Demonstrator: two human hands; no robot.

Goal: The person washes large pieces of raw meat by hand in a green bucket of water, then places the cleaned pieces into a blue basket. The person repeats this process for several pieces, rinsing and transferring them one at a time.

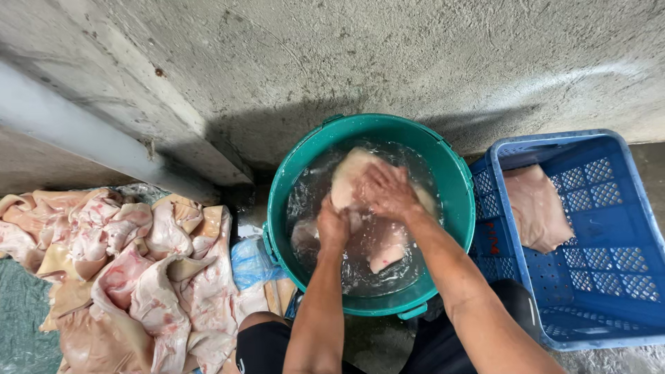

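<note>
A green bucket point(457, 187) full of water stands in front of me against a concrete wall. A pale pink slab of raw meat skin point(350, 176) lies half in the water. My left hand point(332, 225) is closed on its lower edge. My right hand point(386, 188) lies spread on top of the slab, fingers pressing it. More pale pieces point(388, 253) sit under the water below my hands.
A large heap of raw pink skins point(131, 270) lies on the floor at the left. A blue plastic crate point(596, 277) stands at the right with one skin point(537, 208) draped inside. A blue plastic bag point(249, 263) sits beside the bucket. My knees are below.
</note>
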